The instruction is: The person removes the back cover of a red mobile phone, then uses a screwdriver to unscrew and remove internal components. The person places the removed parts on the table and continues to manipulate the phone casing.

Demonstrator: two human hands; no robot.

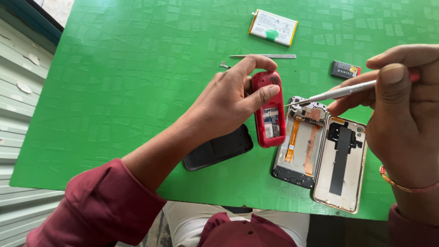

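gripping a small red phone (269, 110) with its back off, left hand (228, 98) curled round it from the left side, thumb laid across the red casing, index finger arched over the top end, remaining fingers tucked behind and out of sight. held tilted above the green table (128, 82), inner parts showing toward the camera. left forearm stretched diagonally up from the lower left, maroon sleeve (100, 206) pushed back to the mid-forearm.

pinched in the right hand (402, 105) at the right edge, a slim metal tool (338, 93), fingers closed narrowly round its shaft, thumb on top, tip pointing left toward the upper end of the opened smartphone body (299, 144), close beside the red phone. wrist bent downward, thin bracelet (404, 185) round it.

lying flat just right of the opened body, touching or nearly so, a pale back cover (340, 164) with a black strip. under the left wrist, a dark cover (219, 148) resting on the table. further up, metal tweezers (263, 56), a small screw-like piece (224, 65), a small black battery (345, 70) and a large white battery (273, 27), all well apart from the hands.
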